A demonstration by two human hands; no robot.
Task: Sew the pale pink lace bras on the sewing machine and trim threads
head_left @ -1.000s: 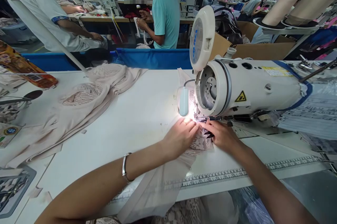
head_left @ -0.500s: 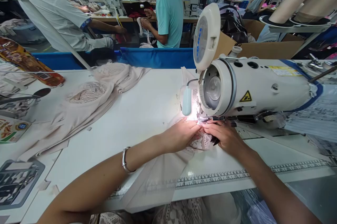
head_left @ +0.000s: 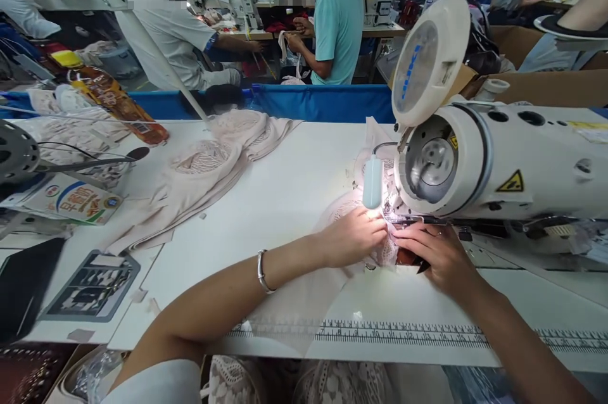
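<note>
Both hands are at the needle area of a white sewing machine [head_left: 517,163], under a small lit lamp [head_left: 373,183]. My left hand [head_left: 354,238], fingers bent and close together, grips pale pink lace fabric [head_left: 387,253] just left of the presser foot. From the right, my right hand [head_left: 441,257] pinches the edge of the same fabric with its fingertips. A dark pointed object [head_left: 422,266] shows beneath my right palm; its kind is unclear. Sheer fabric [head_left: 299,309] trails under my left forearm to the table's front edge. The stitching point is hidden by glare and fingers.
A pile of pale lace garments [head_left: 204,166] lies on the table's left, near a tilted drink bottle [head_left: 118,106], a carton [head_left: 71,198] and a grey tray [head_left: 92,287]. A ruler strip [head_left: 403,331] runs along the front edge. Co-workers sit beyond a blue cloth barrier [head_left: 323,103].
My view has swung left, so everything sits further right in the picture. Both hands stay on the fabric at the needle. The disc inside the machine's open end looks turned.
</note>
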